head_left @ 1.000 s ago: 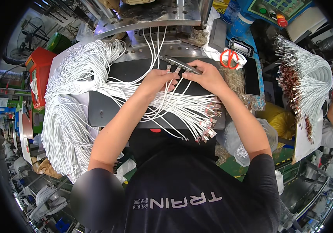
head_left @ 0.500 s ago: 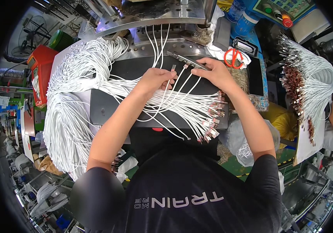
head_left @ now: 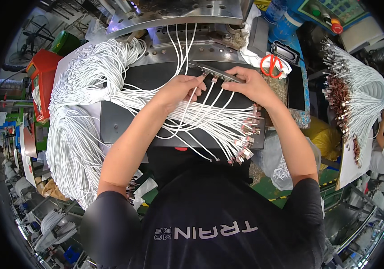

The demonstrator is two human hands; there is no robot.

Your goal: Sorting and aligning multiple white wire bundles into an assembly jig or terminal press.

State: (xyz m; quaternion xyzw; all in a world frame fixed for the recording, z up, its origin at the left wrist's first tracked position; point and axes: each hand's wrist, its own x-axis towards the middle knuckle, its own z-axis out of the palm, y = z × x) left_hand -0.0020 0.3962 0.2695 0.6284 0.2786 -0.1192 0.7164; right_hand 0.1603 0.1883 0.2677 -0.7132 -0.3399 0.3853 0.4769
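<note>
1. Black board (head_left: 122, 126) carries white cables (head_left: 232, 115), fanned rightward, perhaps keeping plugs (head_left: 245, 154) untangled.
2. Right hand (head_left: 250, 83) grips a metal bar (head_left: 228, 75), apparently steadying it.
3. Left hand (head_left: 181, 89), apart from the right, pinches one cable (head_left: 193, 95) beside the bar.

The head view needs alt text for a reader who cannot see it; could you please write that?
A person's right hand holds a dark metal bar, and the left hand a white cable beside it, over a spread of white cables. Red-handled scissors lie to the right.
</note>
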